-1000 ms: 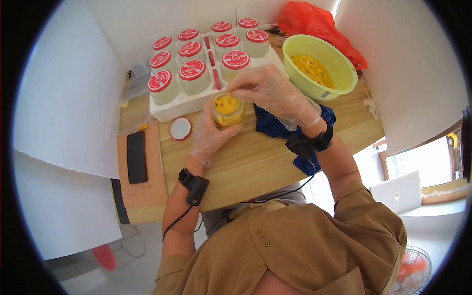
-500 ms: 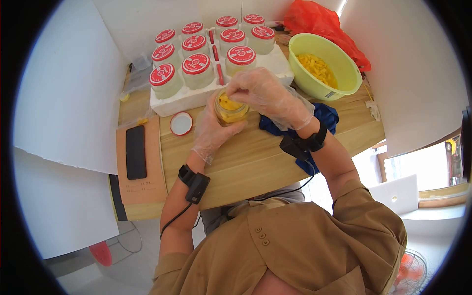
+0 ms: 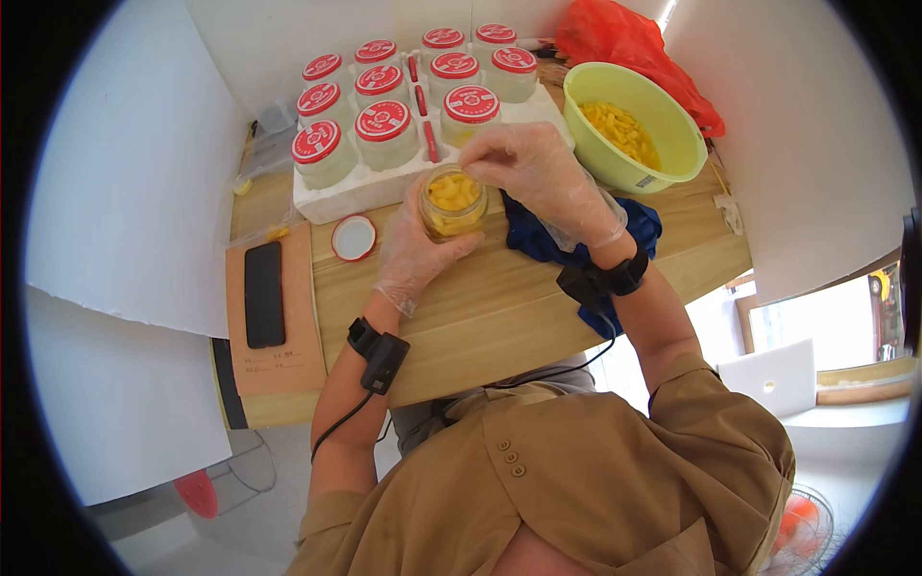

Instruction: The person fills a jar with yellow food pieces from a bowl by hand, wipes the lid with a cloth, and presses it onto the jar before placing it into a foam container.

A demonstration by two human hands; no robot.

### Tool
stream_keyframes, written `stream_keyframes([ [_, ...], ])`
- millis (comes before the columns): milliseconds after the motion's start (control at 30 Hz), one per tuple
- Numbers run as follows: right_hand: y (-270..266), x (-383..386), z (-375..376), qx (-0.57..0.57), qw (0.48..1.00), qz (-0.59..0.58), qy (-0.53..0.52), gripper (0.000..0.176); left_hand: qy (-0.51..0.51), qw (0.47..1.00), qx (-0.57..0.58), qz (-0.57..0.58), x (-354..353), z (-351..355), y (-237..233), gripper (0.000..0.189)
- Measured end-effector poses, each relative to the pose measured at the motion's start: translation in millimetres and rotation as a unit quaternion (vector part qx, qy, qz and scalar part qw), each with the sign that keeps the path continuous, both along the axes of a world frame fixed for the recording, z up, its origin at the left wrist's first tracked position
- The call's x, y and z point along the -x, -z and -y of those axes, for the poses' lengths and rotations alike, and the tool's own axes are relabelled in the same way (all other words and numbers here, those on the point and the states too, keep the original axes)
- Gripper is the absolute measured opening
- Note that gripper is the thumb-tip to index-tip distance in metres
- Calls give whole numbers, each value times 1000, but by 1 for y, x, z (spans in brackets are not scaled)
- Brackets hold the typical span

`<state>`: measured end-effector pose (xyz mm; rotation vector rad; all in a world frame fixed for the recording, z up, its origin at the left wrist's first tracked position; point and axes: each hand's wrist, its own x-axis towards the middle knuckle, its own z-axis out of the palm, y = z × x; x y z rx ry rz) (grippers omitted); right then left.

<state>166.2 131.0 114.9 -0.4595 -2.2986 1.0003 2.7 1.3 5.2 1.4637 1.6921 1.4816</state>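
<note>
My left hand (image 3: 413, 252), in a clear plastic glove, is wrapped round an uncapped glass jar (image 3: 455, 227) from its left and near side. Yellow fruit pieces (image 3: 453, 192) fill the jar up close to its mouth. At the far right of the rim is my gloved right hand (image 3: 533, 175), its fingertips pinched together; whether anything is between them is hidden. A jar lid (image 3: 353, 238) lies with its pale inner side up, left of the jar. Under my right wrist sits a crumpled dark blue cloth (image 3: 526, 235).
Behind the jar, a white foam tray (image 3: 322, 204) holds several glass jars with red lids (image 3: 382, 121). A light green basin (image 3: 663, 178) of yellow pieces stands right, by a red plastic bag (image 3: 615, 43). A phone (image 3: 265, 295) lies on a brown folder (image 3: 279, 372) at left.
My right hand has moved from over the jar's mouth to its right rim, leaving the yellow pieces in plainer view. My left hand keeps its hold on the jar.
</note>
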Motion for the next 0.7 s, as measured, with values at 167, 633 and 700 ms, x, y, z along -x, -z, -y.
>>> stream_keyframes([
  [167, 1, -30, -28, -4, 993, -42, 109, 13, -1, 1000, -5, 6, -1, -1, 0, 99],
  [633, -7, -160, -156, -7, 967, 20, 254, 25, -4, 999, -21, -28, 4, -5, 8, 93],
  [700, -3, -157, -159, -18, 968, 61, 243, 27, 6, 1000, -26, -7, 5, -5, 9, 92],
])
